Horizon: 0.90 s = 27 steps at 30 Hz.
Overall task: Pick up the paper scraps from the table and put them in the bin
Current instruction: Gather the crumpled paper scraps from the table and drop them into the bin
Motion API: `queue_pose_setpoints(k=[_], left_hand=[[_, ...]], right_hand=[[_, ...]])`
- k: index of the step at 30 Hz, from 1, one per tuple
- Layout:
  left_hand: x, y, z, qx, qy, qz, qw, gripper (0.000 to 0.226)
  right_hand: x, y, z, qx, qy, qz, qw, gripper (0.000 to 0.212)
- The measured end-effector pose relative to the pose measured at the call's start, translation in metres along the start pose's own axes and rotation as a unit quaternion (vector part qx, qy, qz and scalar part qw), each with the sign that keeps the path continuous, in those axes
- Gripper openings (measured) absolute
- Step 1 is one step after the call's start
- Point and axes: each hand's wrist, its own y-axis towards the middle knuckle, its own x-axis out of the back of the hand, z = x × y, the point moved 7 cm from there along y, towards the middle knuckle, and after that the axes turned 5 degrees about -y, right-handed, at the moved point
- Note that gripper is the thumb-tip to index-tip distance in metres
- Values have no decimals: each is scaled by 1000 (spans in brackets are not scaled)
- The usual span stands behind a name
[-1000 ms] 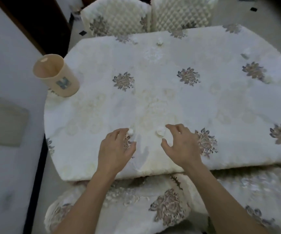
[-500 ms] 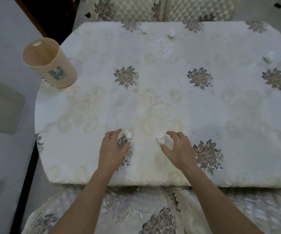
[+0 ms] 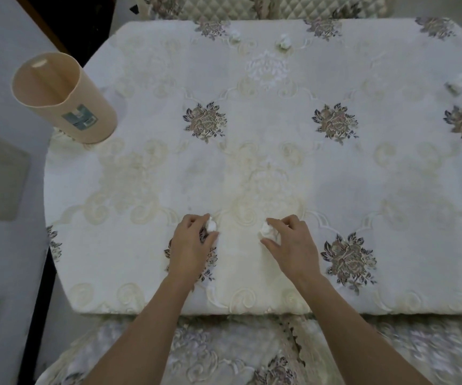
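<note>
On the table [image 3: 279,168], the left scrap [image 3: 211,225] sits pinched in the left hand [image 3: 190,245], the right scrap [image 3: 267,230] in the right hand [image 3: 293,243]. The bin [image 3: 65,98] stands well ahead and left of the left hand; two far scraps [image 3: 235,37] [image 3: 284,44] lie well ahead of both hands; a side scrap [image 3: 453,87] lies ahead-right of the right hand.

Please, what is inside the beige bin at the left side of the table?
Inside the bin, only its bare inner wall and one pale oval spot, unclear what, can be seen. The near wall covers the bottom.
</note>
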Motion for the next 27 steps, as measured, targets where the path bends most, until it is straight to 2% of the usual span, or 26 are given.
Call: queue_pose_setpoints(k=[6,9,15,18,27], left_hand=[[1,2,-2,-15,-11,-9,1000,26],[2,1,-2,-5,-30,-2,1000,24],[13,-8,-16,27,-117,-4,993,25],[28,-18,-37,40,-165,-8,985,23],[76,-68,-85,-4,-230,-47,972,18]], right_hand=[[0,0,1,15,-1,-32,999,37],[2,-2,2,10,20,-45,999,37],[19,-3,9,-5,121,-64,991,44],[40,-8,20,2,177,-85,981,41],[95,-52,54,32,276,-115,954,30]])
